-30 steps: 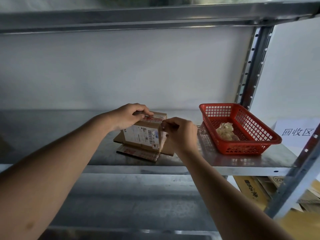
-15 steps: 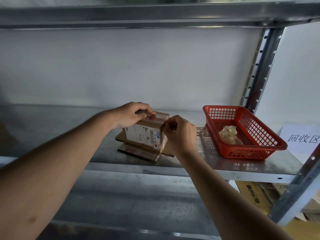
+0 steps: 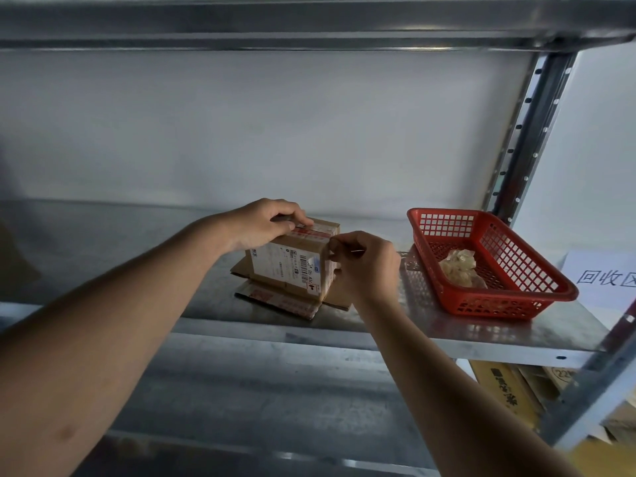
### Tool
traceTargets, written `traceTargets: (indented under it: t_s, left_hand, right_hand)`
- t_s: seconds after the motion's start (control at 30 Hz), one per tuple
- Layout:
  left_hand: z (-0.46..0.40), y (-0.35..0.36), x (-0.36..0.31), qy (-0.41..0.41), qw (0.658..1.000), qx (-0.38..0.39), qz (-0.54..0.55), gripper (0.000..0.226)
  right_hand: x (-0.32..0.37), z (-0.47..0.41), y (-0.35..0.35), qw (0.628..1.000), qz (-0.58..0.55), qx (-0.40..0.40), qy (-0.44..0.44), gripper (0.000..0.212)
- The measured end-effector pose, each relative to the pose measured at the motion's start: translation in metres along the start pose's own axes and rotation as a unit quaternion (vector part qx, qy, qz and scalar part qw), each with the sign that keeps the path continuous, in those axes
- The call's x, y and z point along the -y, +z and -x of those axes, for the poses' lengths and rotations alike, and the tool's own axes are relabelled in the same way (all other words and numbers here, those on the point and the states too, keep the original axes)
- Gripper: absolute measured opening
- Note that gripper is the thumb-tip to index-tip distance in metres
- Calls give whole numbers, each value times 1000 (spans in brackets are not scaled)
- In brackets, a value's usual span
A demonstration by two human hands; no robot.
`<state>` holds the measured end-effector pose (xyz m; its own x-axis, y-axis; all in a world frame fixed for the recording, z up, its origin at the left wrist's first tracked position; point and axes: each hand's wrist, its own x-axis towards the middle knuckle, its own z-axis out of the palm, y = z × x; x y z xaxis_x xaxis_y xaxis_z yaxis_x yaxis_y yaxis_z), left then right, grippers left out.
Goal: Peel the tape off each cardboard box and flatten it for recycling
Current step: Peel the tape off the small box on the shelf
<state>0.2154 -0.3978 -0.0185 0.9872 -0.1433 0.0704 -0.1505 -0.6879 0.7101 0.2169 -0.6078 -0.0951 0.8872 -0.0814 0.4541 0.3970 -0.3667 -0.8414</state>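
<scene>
From my head camera, the small cardboard box (image 3: 292, 263) stands on flattened cardboard (image 3: 282, 299) near the front edge of the metal shelf (image 3: 481, 333), about midway along. My left hand (image 3: 265, 223) curls over the box's top far-left corner, steadying it. My right hand (image 3: 364, 261) pinches the red-printed tape (image 3: 315, 232) at the top right edge, so I judge peeling is just starting; next I need a steady pull along the seam. The shipping label (image 3: 285, 265) shows a barcode, its text too small to read. Toward the shelf's right end sits a red basket (image 3: 537, 297) holding crumpled tape (image 3: 459, 268); beyond it a paper sign (image 3: 605, 275) reads "回收区".
</scene>
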Motion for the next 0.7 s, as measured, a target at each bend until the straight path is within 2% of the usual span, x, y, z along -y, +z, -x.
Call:
traceTargets:
  t_s: [0.13, 0.27, 0.57, 0.7]
  left_hand:
    - [-1, -1, 2, 6, 1000, 5, -3, 34]
    - [-4, -2, 1, 10, 1000, 10, -11, 33]
    - [-5, -3, 2, 16, 1000, 12, -16, 32]
    - [-1, 0, 4, 30, 999, 6, -14, 34]
  right_hand:
    - [1, 0, 2, 1000, 22, -5, -10, 16]
    - [5, -3, 0, 995, 90, 1, -47, 14]
    - [12, -7, -3, 980, 157, 69, -102, 4]
    - [17, -11, -13, 964, 187, 109, -152, 8]
